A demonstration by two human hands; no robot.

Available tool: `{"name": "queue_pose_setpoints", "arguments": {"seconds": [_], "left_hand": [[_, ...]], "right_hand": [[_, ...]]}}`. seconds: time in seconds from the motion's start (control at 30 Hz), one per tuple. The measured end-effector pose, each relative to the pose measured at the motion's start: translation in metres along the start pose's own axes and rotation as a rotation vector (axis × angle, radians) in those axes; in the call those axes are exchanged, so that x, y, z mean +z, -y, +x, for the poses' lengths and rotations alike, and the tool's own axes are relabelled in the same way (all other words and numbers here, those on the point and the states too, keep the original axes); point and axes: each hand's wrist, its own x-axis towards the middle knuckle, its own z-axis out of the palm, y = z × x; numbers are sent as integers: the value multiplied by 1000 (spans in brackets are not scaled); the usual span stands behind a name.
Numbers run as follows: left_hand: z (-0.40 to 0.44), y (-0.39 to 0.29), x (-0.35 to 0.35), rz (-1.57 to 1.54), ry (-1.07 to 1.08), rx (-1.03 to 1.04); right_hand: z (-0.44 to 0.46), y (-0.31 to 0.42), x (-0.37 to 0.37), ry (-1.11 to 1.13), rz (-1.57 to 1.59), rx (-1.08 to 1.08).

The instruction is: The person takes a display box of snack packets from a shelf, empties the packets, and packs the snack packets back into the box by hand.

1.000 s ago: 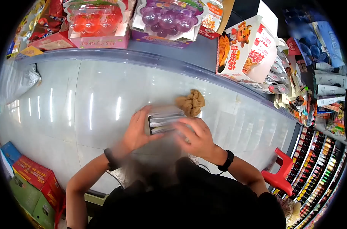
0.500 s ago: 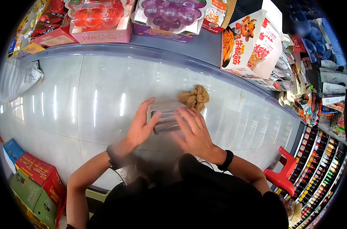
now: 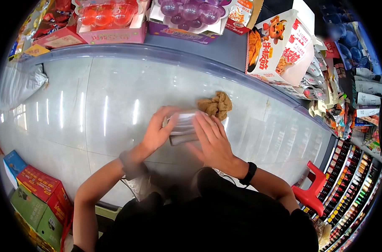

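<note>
Between my two hands is a small see-through rectangular box [image 3: 183,140], apparently clear plastic, blurred and held above the floor. My left hand [image 3: 158,131] grips its left side, with the thumb on the near face and the fingers round the far edge. Along the right side and top, the fingers of my right hand [image 3: 214,142] press on the box and hide part of it. A crumpled brown cloth [image 3: 218,105] lies on the floor just past my right fingertips.
Grey tiled floor [image 3: 115,88] lies below me. Ahead runs a low shelf edge [image 3: 178,59] with snack boxes [image 3: 279,46]. A red stool [image 3: 310,189] and a bottle rack [image 3: 350,185] are at right. Stacked cartons [image 3: 41,189] stand at left, below a plastic bag [image 3: 20,84].
The box has tilted slightly between my hands. My right fingers now lie closer together along its side, and my left hand has shifted a little.
</note>
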Motion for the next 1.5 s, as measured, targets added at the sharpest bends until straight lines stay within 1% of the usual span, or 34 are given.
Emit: {"name": "queue_pose_setpoints", "arguments": {"seconds": [0.07,0.1,0.17,0.23,0.4,0.47,0.57,0.67,0.73,0.77,0.9,0.97,1.07,1.17,1.23,1.5], "left_hand": [[0,-5,-4,57,81,-14],[0,-5,-5,57,80,-16],[0,-4,-7,74,8,12],[-3,-5,-9,94,-13,3],[-6,-10,-12,143,-46,-3],[-5,-10,-11,71,-4,-71],[-2,0,-6,7,15,-89],[-2,-6,-5,0,25,-121],[-2,-4,-6,2,27,-126],[-2,-3,-6,5,29,-129],[-1,2,-11,8,49,-91],[-1,0,-12,-46,95,-143],[-4,-5,-11,-46,127,-184],[-8,-5,-10,-71,158,-195],[-11,-6,-11,-63,161,-199],[-15,-3,-11,-47,176,-159]], "right_hand": [[0,0,-1,7,32,14],[-1,-1,-3,-4,53,7],[-4,-3,-4,-13,75,0],[-11,-3,0,-50,114,-1],[-13,-4,4,-23,110,4],[-9,-3,4,-28,115,-2],[-5,1,4,-10,81,10],[-7,4,5,19,47,46],[-11,2,9,112,57,60],[-11,3,10,111,58,60],[-3,5,9,117,57,9],[-1,5,9,133,78,-3],[-4,5,13,182,69,21],[-11,6,16,190,56,-25],[-10,10,14,-36,-81,-90],[-15,7,16,34,21,-64]]}}
